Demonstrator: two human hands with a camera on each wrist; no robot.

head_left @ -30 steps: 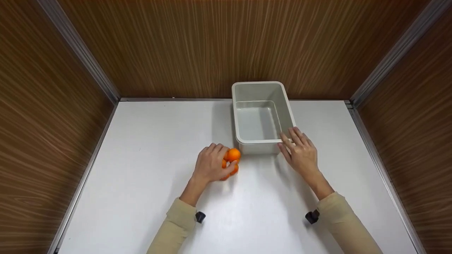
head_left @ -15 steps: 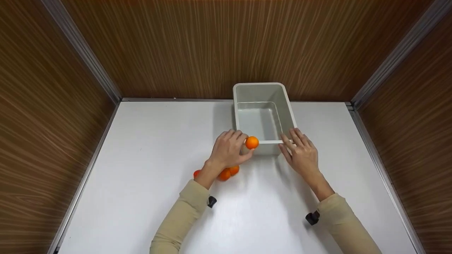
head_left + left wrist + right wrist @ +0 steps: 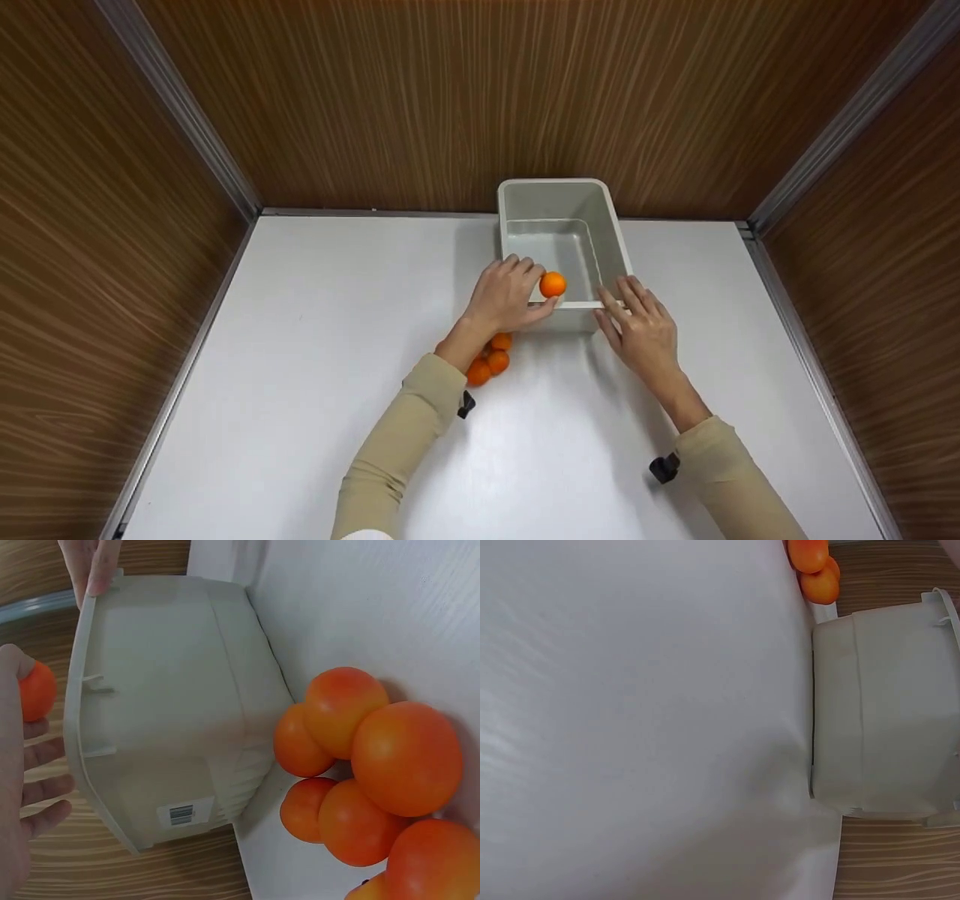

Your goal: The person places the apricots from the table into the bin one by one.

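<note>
My left hand [image 3: 512, 297] holds a small orange fruit [image 3: 553, 284] [image 3: 34, 690] just over the near rim of a pale grey plastic bin [image 3: 562, 240] [image 3: 165, 735] [image 3: 889, 709]. Its fingers curl round the fruit. My right hand [image 3: 637, 326] rests with straight fingers on the bin's near right corner; its fingertips [image 3: 90, 570] show at the rim in the left wrist view. A pile of several orange fruits [image 3: 487, 361] [image 3: 367, 787] [image 3: 814, 566] lies on the white table, just in front of the bin, under my left forearm.
The white table [image 3: 315, 360] is walled by wood-grain panels [image 3: 112, 247] on the left, back and right. The bin stands against the back wall and holds nothing that I can see. Small black wrist cameras [image 3: 663, 466] sit on both beige sleeves.
My left hand lifted one fruit from the pile and carried it up and right to the bin's near rim. The right hand stayed on the bin's corner.
</note>
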